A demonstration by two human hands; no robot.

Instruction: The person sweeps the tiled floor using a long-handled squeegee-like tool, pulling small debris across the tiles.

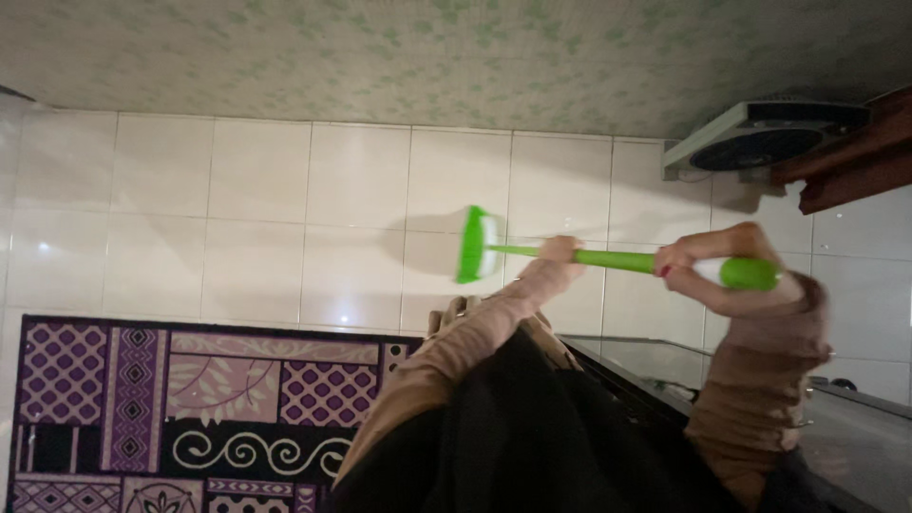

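Brush: bright green handle and head, white bristles. Wall tiles: plain glossy white. Rug: purple, black and pale pink, with lattice, diamond and scroll patterns. Sleeves: beige-pink. Upper surface: pale, mottled green.

Dim, soft picture; glare spots on tiles; motion blur.

The brush lies level across the middle of the view, its head at the left against the tiled wall. The left hand grips the handle mid-length; the right hand holds it near the right end. The rug lies lower left, a fan upper right, perhaps a counter lower right
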